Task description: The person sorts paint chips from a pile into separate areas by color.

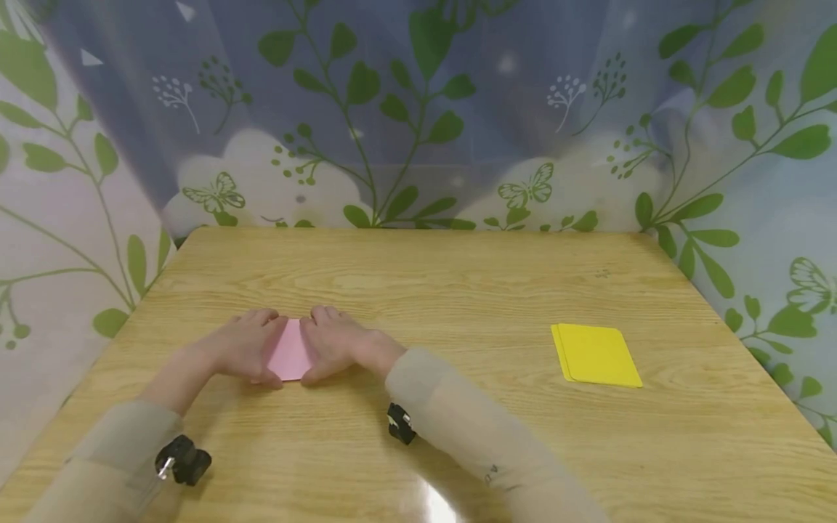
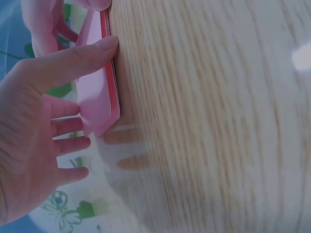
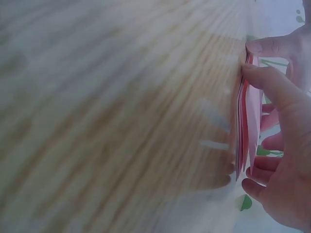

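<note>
On the left half of the table lies a small stack of paper sheets, pink on top point(image 1: 291, 353), with a hand at each end. Red and darker layers show beneath the pink sheet point(image 2: 95, 99) in the left wrist view. My left hand point(image 1: 245, 347) grips the left end, thumb on the near edge and fingers toward the far side. The right hand point(image 1: 336, 343) holds the other end in the same way, its thumb close beside the left one. In the right wrist view the layers point(image 3: 253, 111) fan slightly apart at that end.
A yellow stack of square sheets point(image 1: 598, 354) lies on the right side of the wooden table point(image 1: 458, 290), its layers a little offset. Leaf-printed curtains point(image 1: 405, 109) hang behind the table and at both sides. Black camera mounts point(image 1: 183, 461) sit on both wrists.
</note>
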The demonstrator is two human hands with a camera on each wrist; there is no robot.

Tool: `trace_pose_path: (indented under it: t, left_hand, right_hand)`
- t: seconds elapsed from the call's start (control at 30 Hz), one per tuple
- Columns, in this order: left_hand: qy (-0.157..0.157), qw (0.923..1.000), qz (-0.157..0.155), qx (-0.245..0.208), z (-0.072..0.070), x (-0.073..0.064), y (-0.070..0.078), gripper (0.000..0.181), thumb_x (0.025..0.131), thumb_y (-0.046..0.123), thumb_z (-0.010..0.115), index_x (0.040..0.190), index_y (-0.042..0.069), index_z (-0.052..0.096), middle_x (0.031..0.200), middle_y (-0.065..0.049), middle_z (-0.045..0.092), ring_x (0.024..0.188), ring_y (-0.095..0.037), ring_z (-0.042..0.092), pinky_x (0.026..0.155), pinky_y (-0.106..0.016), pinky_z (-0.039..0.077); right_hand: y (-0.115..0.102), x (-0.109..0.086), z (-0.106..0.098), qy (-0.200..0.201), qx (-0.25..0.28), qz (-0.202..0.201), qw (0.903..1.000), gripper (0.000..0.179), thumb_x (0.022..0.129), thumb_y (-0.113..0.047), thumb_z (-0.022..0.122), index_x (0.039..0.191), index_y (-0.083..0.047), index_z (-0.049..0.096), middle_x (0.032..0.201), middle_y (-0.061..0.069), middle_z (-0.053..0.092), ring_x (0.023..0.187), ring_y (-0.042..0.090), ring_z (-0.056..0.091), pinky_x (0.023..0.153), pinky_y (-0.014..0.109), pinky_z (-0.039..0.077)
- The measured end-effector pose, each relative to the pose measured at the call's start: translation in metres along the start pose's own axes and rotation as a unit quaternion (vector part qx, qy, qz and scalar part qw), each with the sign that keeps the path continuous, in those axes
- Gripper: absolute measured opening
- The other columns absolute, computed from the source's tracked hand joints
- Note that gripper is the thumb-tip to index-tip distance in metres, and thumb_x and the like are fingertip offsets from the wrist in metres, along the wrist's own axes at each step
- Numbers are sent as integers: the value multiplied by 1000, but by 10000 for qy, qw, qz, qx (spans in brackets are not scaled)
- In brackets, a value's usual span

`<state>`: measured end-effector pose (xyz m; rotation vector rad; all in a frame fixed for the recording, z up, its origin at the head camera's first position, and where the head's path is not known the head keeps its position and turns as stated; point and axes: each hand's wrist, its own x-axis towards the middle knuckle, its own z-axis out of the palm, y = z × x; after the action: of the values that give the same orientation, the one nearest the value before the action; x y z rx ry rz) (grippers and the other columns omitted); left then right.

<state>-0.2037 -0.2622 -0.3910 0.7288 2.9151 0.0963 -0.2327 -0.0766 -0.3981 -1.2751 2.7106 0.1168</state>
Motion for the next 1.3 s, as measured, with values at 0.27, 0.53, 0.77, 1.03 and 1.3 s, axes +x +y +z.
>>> trace_pose_path:
  t: [0.27, 0.53, 0.77, 1.03, 1.3]
  left_hand:
    - [-241, 9994, -82, -254, 3, 0, -6, 99, 63, 55, 76, 131, -8, 42, 130, -28, 41, 118, -45, 38, 90, -63, 34]
    - [-377, 9964, -42, -761, 2, -1, -8, 98, 63, 45, 79, 132, -11, 38, 130, -33, 36, 119, -47, 35, 94, -59, 33]
    - [-440, 9944, -124, -955, 2, -2, -9, 97, 63, 43, 80, 133, -9, 38, 131, -35, 34, 119, -49, 34, 94, -61, 32]
    - [-334, 9950, -81, -942, 4, -4, -13, 93, 64, 42, 79, 132, -8, 40, 130, -32, 39, 117, -47, 38, 94, -59, 33]
    - [-130, 9957, -29, -916, 5, -5, -14, 97, 66, 50, 76, 135, -6, 38, 134, -35, 34, 121, -52, 33, 94, -63, 30]
  right_hand:
    - [0, 0, 3, -135, 191, 143, 9996, 96, 72, -66, 63, 140, -5, 34, 124, 4, 40, 108, 14, 38, 96, 28, 35]
    - [0, 2, 4, -204, 191, 150, 9995, 96, 73, -68, 60, 143, -10, 30, 134, 8, 37, 118, 18, 36, 101, 33, 33]
    - [-4, 2, 2, -401, 133, 226, 9989, 92, 74, -71, 55, 145, -18, 27, 140, 8, 33, 125, 20, 31, 100, 39, 32]
    - [-4, 4, 0, -396, 116, 238, 9989, 96, 74, -72, 54, 146, -16, 26, 140, 6, 34, 124, 19, 32, 102, 37, 31]
    - [0, 0, 0, -422, 303, 332, 9981, 94, 79, -74, 43, 148, -14, 21, 150, 11, 20, 136, 24, 20, 106, 43, 25]
